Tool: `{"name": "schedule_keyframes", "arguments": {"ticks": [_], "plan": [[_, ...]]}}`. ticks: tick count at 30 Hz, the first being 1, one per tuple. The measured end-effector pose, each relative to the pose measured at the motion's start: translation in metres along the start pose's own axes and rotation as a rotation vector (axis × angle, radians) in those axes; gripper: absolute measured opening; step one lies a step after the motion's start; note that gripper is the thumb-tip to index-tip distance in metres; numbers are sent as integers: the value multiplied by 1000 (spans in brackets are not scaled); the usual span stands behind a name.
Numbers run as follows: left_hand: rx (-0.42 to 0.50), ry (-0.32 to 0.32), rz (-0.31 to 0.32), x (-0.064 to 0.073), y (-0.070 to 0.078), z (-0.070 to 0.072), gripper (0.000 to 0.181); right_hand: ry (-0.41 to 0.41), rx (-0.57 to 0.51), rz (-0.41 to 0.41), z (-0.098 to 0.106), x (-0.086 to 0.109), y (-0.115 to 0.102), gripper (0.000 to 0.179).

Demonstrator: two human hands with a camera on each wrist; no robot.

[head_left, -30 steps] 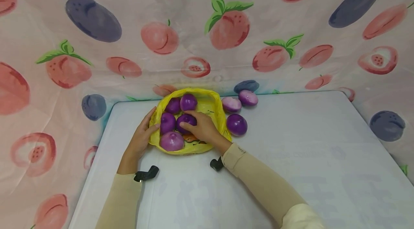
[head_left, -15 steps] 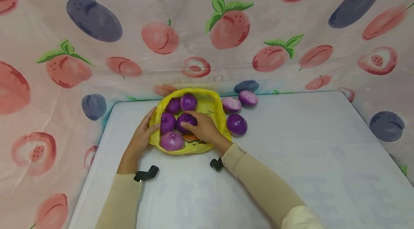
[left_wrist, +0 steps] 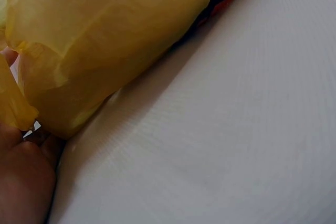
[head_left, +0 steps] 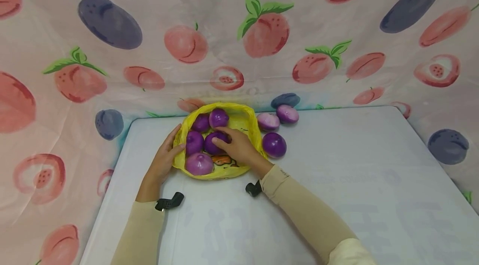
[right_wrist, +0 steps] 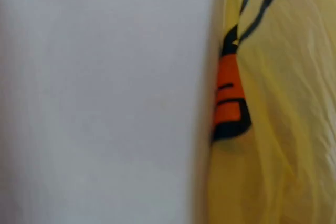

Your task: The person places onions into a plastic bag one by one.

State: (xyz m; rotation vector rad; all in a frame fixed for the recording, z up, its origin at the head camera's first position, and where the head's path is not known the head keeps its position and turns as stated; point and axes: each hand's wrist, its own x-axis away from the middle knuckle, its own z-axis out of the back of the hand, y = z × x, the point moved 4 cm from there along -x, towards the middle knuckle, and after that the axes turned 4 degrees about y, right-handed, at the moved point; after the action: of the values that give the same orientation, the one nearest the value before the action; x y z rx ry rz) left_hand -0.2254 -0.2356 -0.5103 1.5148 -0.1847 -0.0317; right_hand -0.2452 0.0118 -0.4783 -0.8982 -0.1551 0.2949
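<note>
A yellow plastic bag (head_left: 181,157) lies with its mouth spread wide in the head view, several purple onions inside. My left hand (head_left: 162,159) grips the bag's left rim, thumb over the edge and fingers outside. In the left wrist view, part of the left hand (left_wrist: 26,182) shows against the bag (left_wrist: 105,35). My right hand (head_left: 239,146) reaches over the right rim, its thumb and fingers loosely spread over a dark purple onion (head_left: 210,144) in the middle. A paler onion (head_left: 199,164) sits in front of that one. The right wrist view shows only the bag's side (right_wrist: 283,103) and white tabletop.
Three onions lie on the white table (head_left: 337,198) right of the bag: a dark one (head_left: 274,145) and two paler ones, a nearer onion (head_left: 268,121) and a farther onion (head_left: 287,114). A fruit-printed cloth (head_left: 224,15) hangs behind the table's far edge.
My right hand has drawn slightly right and back, with its thumb sliding over the middle onion, which stays in place. My left hand and the bag have not visibly moved.
</note>
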Motion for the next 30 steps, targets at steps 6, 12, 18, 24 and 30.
{"name": "schedule_keyframes", "arguments": {"ticks": [6,12,18,24,30], "plan": [[-3,-2,-1,0,-1,0,67,0,-39,-17,14,8,-6,60],[11,-3,5,1,1,-1,67,29,-82,-16,38,16,-15,56],[-4,-4,6,1,3,-1,67,81,-91,34,62,25,-21,52],[0,-5,1,1,3,-1,67,124,-24,30,82,36,-16,50],[-8,-3,12,1,3,-1,67,190,29,97,98,44,-10,47]]}}
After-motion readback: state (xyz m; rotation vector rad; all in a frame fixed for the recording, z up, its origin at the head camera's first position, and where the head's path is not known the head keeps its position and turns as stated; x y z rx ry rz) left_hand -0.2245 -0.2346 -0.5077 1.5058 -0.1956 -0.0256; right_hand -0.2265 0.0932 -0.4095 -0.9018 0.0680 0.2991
